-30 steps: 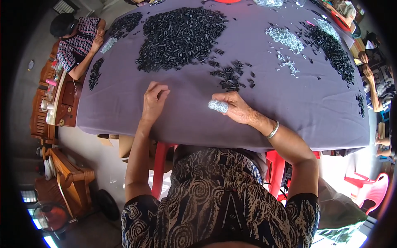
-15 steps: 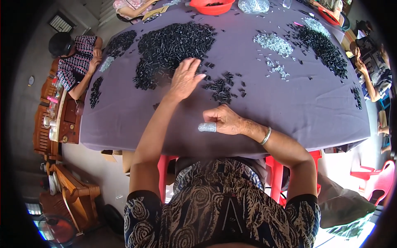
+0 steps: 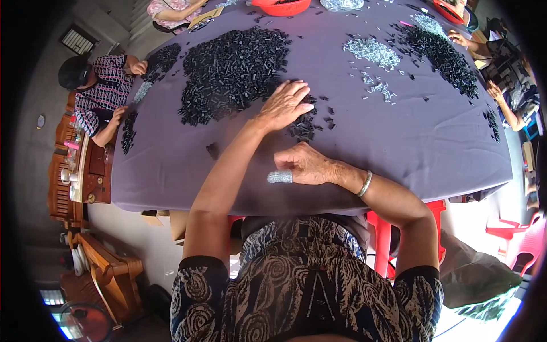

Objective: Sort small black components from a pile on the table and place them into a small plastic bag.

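Note:
My left hand lies flat with its fingers stretched out, over the upper left part of a small cluster of black plastic pieces. Part of that cluster is hidden beneath it. Just left of the hand spreads a large pile of the same short black pieces. Nearer the table's front edge, my right hand is closed, its fingers curled in. A silvery wrapping covers its thumb, and whatever may be inside the fingers is hidden. A bangle circles the right wrist.
Small clear pieces are heaped on the purple tablecloth, with another black pile at the right. A red basket and a clear bag stand at the far edge. Co-workers sit around, one person at the left.
My left hand has moved right, from the edge of the large black pile onto the small cluster. My right hand has hardly moved. The person at the left has spread their hands apart.

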`<state>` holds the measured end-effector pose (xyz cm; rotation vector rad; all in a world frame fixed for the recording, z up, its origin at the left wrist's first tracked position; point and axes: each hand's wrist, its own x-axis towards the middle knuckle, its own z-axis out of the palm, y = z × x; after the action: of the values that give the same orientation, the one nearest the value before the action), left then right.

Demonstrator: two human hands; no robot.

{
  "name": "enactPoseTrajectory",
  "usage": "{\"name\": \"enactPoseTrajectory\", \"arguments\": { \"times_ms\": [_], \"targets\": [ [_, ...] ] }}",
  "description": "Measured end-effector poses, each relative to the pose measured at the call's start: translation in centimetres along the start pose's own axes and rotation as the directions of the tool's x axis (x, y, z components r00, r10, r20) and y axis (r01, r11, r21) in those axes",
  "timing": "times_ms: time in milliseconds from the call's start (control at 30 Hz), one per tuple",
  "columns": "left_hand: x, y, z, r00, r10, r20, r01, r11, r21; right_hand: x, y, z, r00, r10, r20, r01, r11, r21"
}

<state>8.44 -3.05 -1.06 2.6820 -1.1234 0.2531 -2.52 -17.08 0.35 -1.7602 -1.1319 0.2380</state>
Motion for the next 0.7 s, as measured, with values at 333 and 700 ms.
{"name": "enactPoseTrajectory", "arguments": {
  "times_ms": [333, 700],
  "targets": [
    [-3.8, 3.6, -1.1, 0.999, -0.015, 0.050, 0.026, 0.970, -0.240, -0.1, -0.2, 0.1, 1.000, -0.004, 0.001, 0.004, 0.999, 0.033],
    [-4.2, -0.2, -1.0, 0.950, -0.250, -0.188, 0.241, 0.968, -0.070, 0.1, -0.8, 0.0, 0.999, 0.000, 0.034, 0.000, 1.000, -0.016]
  ]
}}
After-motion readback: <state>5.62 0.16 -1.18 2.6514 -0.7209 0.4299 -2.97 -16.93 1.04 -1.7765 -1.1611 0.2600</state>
